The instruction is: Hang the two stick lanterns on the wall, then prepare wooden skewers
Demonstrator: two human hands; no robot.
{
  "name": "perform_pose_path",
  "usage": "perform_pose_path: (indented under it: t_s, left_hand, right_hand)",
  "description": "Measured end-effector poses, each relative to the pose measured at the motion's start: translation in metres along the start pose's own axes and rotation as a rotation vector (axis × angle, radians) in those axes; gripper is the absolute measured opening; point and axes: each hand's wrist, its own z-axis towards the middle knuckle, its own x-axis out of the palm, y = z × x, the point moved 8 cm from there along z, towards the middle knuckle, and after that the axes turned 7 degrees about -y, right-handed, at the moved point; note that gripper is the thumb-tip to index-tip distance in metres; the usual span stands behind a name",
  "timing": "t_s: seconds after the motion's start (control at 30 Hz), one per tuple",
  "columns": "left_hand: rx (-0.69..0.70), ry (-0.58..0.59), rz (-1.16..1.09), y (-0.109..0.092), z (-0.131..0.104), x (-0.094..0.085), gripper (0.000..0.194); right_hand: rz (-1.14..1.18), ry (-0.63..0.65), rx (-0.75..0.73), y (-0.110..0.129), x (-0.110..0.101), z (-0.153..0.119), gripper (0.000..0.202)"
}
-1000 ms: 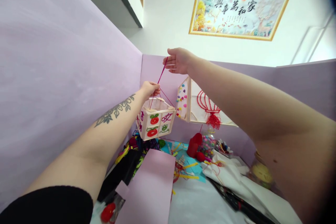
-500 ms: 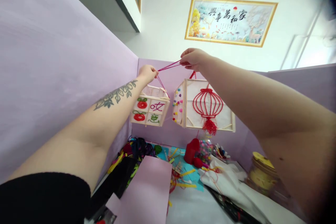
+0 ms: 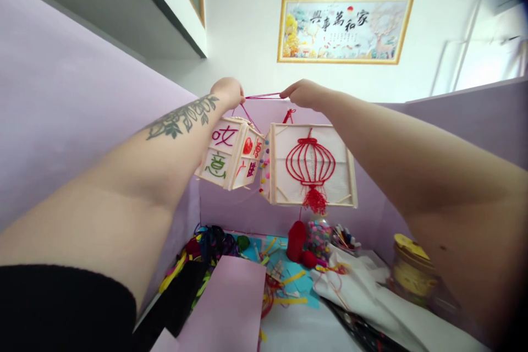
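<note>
A: Head view, our only one. Hands?
B: We note L hand [image 3: 229, 92] closed, gripping a magenta cord [image 3: 263, 97] just above the smaller lantern [image 3: 233, 153]; some fingers hidden, exact posn. n/k. R hand [image 3: 303, 93] closed too, pinching the cord's far part at the fingertips. Cord taut betw. the two.
A: Lantern's location?
B: Hung from the cord below L hand, tilted, in front of the lilac partition [image 3: 243, 212]. Larger lantern [image 3: 280, 170] w/ red tassel [image 3: 315, 198] is just beside it, to the R; whether they touch, we can't confirm.
A: Status?
B: Approx. late stage, we judge. Done: frame built, coloured chars. on visible panels, cord attached. Outstanding: no knot or support seen for the cord, only the hands; far panels unverified.
</note>
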Motion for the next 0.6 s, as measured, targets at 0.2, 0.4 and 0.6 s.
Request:
perform_pose_path:
  t_s: [0.2, 0.4, 0.6]
  left_hand:
    - [-0.038, 0.036, -0.158, -0.004, -0.001, -0.004, 0.006]
    - [-0.228, 0.096, -0.451, 0.004, -0.024, 0.001, 0.016]
    - [-0.368, 0.084, -0.522, 0.012, -0.035, -0.02, 0.014]
  right_hand:
    - [0.245, 0.097, 0.013, -0.019, 0.001, -0.002, 0.031]
    - [0.323, 0.117, 0.017, -0.013, 0.001, -0.017, 0.026]
    - [0.26, 0.033, -0.086, 0.023, -0.017, -0.045, 0.03]
